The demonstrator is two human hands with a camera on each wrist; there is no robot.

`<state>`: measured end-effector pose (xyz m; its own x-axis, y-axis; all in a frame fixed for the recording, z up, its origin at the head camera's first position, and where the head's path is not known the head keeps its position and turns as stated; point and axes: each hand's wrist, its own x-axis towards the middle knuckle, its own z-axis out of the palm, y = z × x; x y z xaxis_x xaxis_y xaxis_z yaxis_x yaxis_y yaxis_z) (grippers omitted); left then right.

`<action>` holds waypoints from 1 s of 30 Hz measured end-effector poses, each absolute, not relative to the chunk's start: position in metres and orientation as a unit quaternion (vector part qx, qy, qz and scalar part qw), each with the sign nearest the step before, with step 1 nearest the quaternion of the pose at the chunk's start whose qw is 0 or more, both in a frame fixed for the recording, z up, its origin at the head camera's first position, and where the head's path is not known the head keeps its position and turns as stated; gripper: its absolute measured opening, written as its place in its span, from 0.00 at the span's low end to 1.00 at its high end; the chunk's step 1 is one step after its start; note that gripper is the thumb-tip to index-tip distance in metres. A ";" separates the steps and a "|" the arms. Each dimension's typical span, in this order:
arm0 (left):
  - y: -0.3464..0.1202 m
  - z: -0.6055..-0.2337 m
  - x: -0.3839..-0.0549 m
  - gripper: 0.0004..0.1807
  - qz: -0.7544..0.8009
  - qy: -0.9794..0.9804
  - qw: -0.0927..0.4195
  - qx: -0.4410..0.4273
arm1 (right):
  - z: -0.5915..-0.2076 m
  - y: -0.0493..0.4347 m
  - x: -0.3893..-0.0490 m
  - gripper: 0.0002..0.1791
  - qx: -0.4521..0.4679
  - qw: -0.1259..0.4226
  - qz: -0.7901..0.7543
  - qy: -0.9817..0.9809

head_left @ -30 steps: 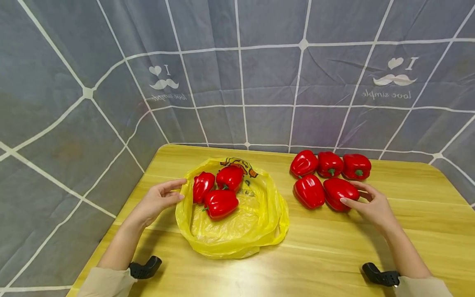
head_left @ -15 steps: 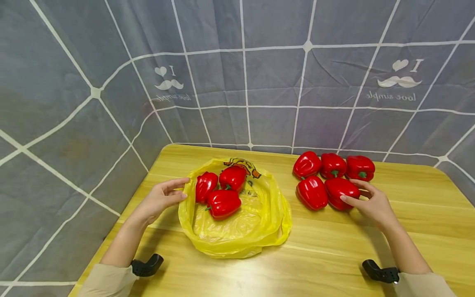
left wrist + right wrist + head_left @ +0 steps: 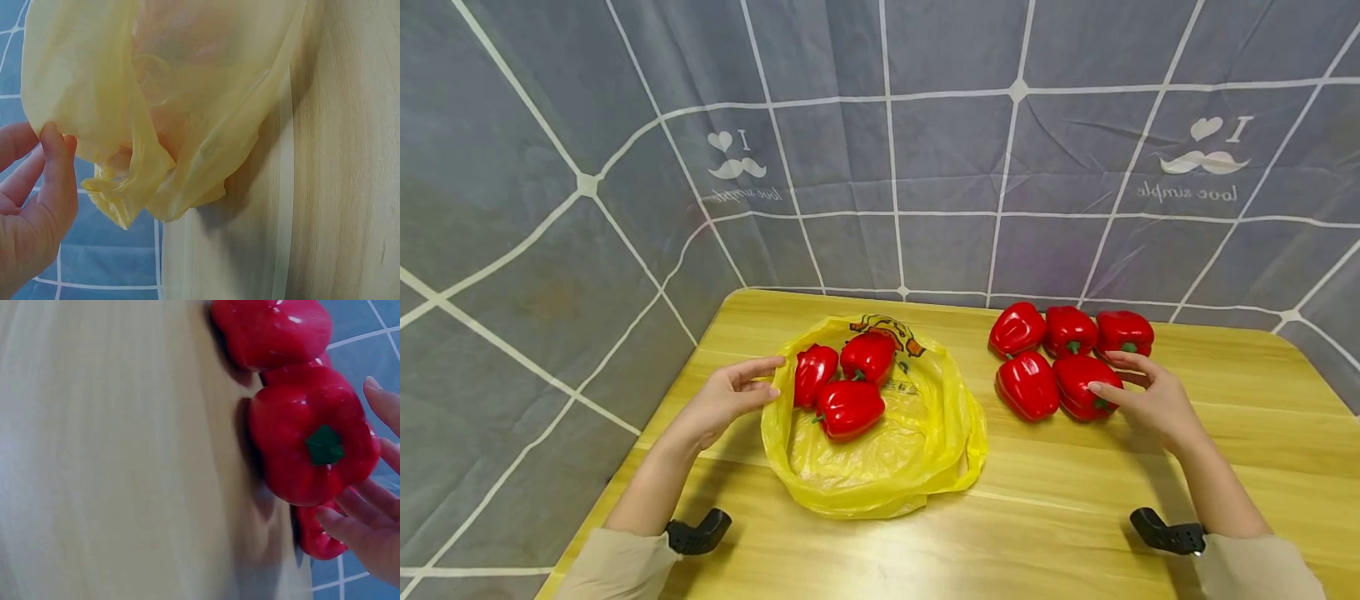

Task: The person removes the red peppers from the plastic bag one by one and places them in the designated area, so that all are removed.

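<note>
In the head view my left hand is at the left rim of a yellow plastic bag, pinching its edge with thumb and fingertips; the left wrist view shows this hold up close. Inside the open bag lie three red bell peppers. My right hand is beside the front right bell pepper of a group on the right, its fingers loosely bent and spread around that pepper's side. In the right wrist view this pepper shows its green stem, with the fingers apart from one another.
Several more red bell peppers sit close together beside and behind the one at my right hand. The wooden table runs back to a grey curtain with white grid lines. Each wrist wears a black camera mount.
The pepper at my right hand has turned, so its green stem now shows toward the front right. My right hand stays beside it. The left hand remains at the bag's rim.
</note>
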<state>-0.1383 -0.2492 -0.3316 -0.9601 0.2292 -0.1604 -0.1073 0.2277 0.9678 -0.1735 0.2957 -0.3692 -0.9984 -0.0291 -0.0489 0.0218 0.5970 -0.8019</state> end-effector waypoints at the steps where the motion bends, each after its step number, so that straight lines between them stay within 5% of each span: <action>1: -0.249 -0.332 -0.138 0.29 0.620 0.772 0.136 0.039 | -0.368 0.296 -0.173 0.36 -0.004 0.023 -0.448 0.894; 14: -0.250 -0.329 -0.138 0.29 0.615 0.776 0.135 0.037 | -0.331 0.299 -0.175 0.31 -0.063 0.023 -0.467 0.882; 30: -0.248 -0.328 -0.138 0.28 0.612 0.778 0.135 0.045 | -0.297 0.242 -0.182 0.34 -0.119 0.044 -0.469 0.874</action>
<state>-0.1377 -0.2484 -0.3278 -0.9596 0.2354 -0.1542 -0.0947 0.2459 0.9646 -0.1818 0.2420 -0.2970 -0.9676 -0.2503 0.0343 -0.1672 0.5324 -0.8298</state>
